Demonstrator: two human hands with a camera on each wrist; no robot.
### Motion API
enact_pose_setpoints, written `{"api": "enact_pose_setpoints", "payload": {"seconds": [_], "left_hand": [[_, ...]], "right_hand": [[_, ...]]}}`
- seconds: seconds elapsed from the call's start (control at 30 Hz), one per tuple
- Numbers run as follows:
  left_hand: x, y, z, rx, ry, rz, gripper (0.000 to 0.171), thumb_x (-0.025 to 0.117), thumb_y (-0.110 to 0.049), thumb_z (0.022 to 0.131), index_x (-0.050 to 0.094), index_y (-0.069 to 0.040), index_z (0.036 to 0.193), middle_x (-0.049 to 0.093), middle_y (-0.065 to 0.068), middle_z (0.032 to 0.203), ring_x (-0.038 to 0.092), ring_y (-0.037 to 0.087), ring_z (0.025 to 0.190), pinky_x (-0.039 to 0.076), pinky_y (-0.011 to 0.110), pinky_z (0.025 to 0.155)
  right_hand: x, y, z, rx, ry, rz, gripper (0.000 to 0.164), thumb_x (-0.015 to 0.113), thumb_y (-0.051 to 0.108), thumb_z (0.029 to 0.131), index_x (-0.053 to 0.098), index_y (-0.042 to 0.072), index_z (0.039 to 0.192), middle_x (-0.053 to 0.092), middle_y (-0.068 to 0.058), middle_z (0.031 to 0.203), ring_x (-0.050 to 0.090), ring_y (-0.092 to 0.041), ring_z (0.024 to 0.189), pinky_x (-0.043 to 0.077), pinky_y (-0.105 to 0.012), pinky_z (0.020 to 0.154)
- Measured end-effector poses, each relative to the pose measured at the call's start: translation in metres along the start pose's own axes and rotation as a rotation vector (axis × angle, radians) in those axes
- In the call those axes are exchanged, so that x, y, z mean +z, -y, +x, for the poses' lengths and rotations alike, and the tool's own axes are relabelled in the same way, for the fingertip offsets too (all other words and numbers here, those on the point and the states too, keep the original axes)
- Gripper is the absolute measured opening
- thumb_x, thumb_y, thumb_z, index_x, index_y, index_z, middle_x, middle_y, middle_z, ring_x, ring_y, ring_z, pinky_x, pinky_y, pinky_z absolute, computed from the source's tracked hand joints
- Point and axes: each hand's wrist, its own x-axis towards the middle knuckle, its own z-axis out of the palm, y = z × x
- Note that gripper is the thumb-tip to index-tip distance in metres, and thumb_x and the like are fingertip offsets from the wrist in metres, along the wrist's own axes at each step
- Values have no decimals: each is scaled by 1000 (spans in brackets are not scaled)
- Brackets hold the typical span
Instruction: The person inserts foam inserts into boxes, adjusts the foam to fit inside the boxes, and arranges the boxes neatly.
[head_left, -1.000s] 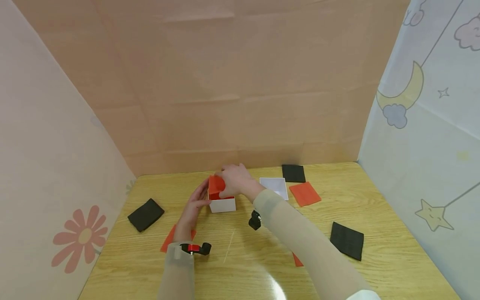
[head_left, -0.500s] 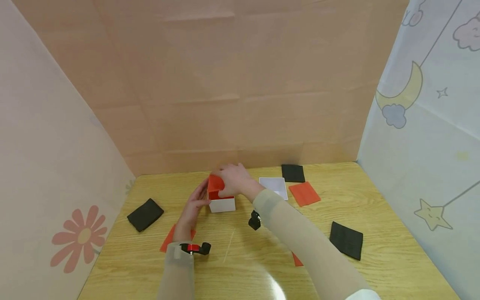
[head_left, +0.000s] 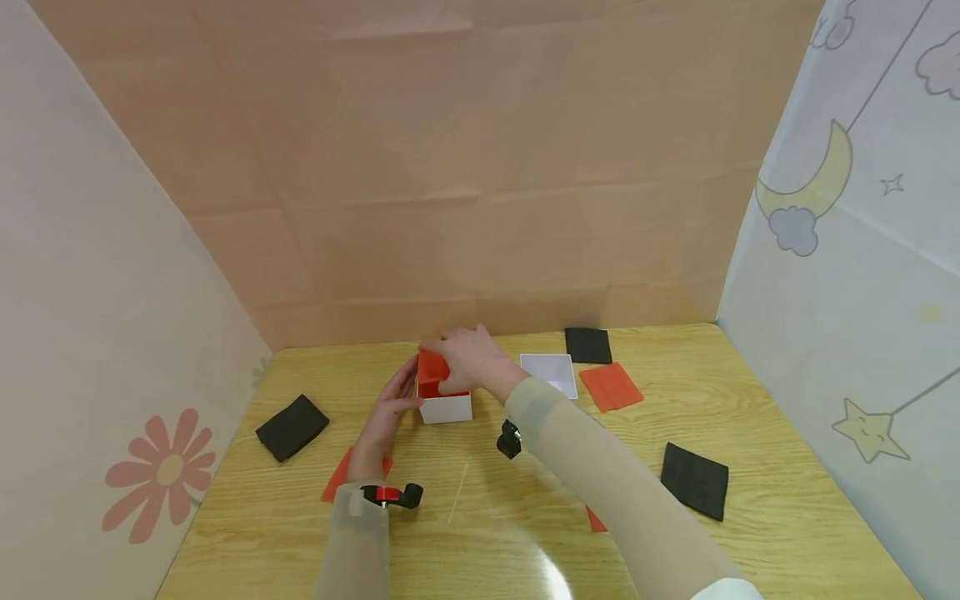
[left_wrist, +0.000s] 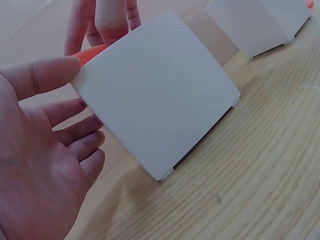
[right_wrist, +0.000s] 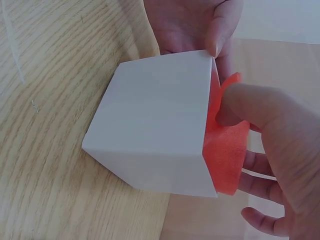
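Note:
A small open-topped white box point(head_left: 446, 410) stands near the back of the table. My left hand point(head_left: 382, 414) holds its left side, thumb at the near rim corner and fingers along the side in the left wrist view point(left_wrist: 40, 160). A red square of cloth point(right_wrist: 227, 160) sits partly in the box and rises above the rim. My right hand point(head_left: 468, 360) pinches it, the thumb pressing its inner face and the fingers behind. The cloth's lower part is hidden by the box walls.
A second open white box point(head_left: 549, 372) stands to the right. Black cloths lie at left point(head_left: 292, 427), back right point(head_left: 588, 346) and right point(head_left: 695, 481). A red cloth point(head_left: 611, 387) lies right of the second box; another red cloth point(head_left: 337, 479) is partly under my left forearm.

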Motion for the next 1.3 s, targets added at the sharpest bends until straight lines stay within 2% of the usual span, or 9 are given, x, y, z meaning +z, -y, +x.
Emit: {"api": "enact_pose_setpoints", "payload": {"seconds": [0.17,0.37,0.53,0.67,0.83,1.03,1.3], "left_hand": [[0,0,0,-8,-6,10,78,59,3,99,31,-14,170,25,5,176,16,25,164,16,51,130],[2,-1,0,3,2,16,78,58,4,99,31,-13,170,24,6,176,15,26,164,14,49,131],[2,-2,0,5,5,20,78,57,4,100,32,-16,170,24,3,177,14,24,164,14,49,131],[1,-2,0,2,5,17,78,58,4,99,30,-13,170,23,6,177,13,26,164,13,51,131],[0,1,1,-3,1,12,79,58,5,98,28,-9,170,21,10,177,12,29,164,12,51,131],[0,1,-1,-13,-13,14,78,58,4,99,31,-13,170,24,6,176,14,25,164,13,49,131],[1,-1,-1,-19,-8,5,80,58,5,98,30,-13,170,24,7,176,16,25,164,15,47,131]], "right_hand": [[-2,1,3,1,21,-31,71,79,48,88,58,35,155,67,2,138,63,-23,123,44,-59,107],[-4,2,2,6,56,-39,73,80,47,86,58,36,155,66,2,144,61,-23,130,40,-63,112],[-4,1,1,15,68,-23,75,80,49,86,56,37,156,62,-1,149,54,-28,138,40,-61,112],[-5,1,2,21,75,3,75,81,49,85,58,38,155,60,-3,150,50,-29,139,40,-61,113],[-7,2,1,18,91,29,71,83,47,85,62,37,152,60,-2,148,48,-27,138,38,-62,114],[-7,1,2,-2,103,19,69,83,48,86,64,35,151,61,0,149,48,-28,140,37,-63,117],[-8,-2,0,-22,111,8,68,81,49,87,63,35,151,60,1,151,47,-26,141,39,-59,116]]}}
